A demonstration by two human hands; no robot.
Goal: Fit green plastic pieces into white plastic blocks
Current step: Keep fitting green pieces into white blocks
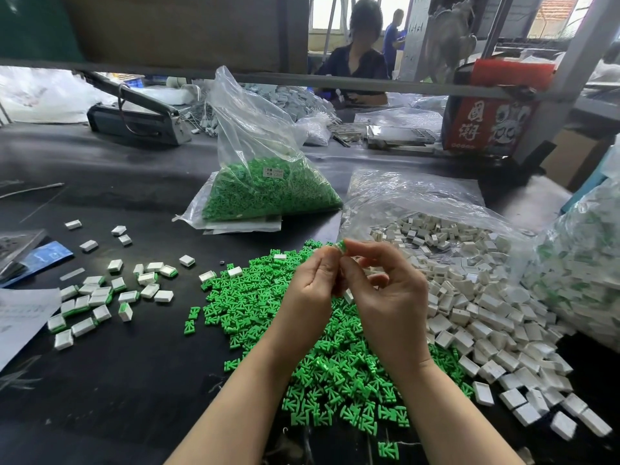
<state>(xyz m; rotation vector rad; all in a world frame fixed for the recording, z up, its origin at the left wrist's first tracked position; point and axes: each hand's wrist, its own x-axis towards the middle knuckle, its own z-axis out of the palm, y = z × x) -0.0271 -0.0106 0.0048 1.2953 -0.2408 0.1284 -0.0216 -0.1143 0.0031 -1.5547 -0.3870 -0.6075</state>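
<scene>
My left hand (pixel 310 286) and my right hand (pixel 385 290) meet above a loose pile of green plastic pieces (pixel 322 347). Between their fingertips sits a small white block with a green piece (pixel 339 247), pinched from both sides; most of it is hidden by the fingers. Another white block (pixel 349 296) peeks out between my palms. A heap of white plastic blocks (pixel 476 313) spreads to the right of my hands. To the left lie several blocks with green pieces fitted in them (pixel 97 300).
A clear bag of green pieces (pixel 268 186) stands behind the pile, and an open bag of white blocks (pixel 419 209) beside it. A bag of fitted blocks (pixel 580 263) is at far right. Paper (pixel 20 317) lies left. A person sits across the black table (pixel 117 380).
</scene>
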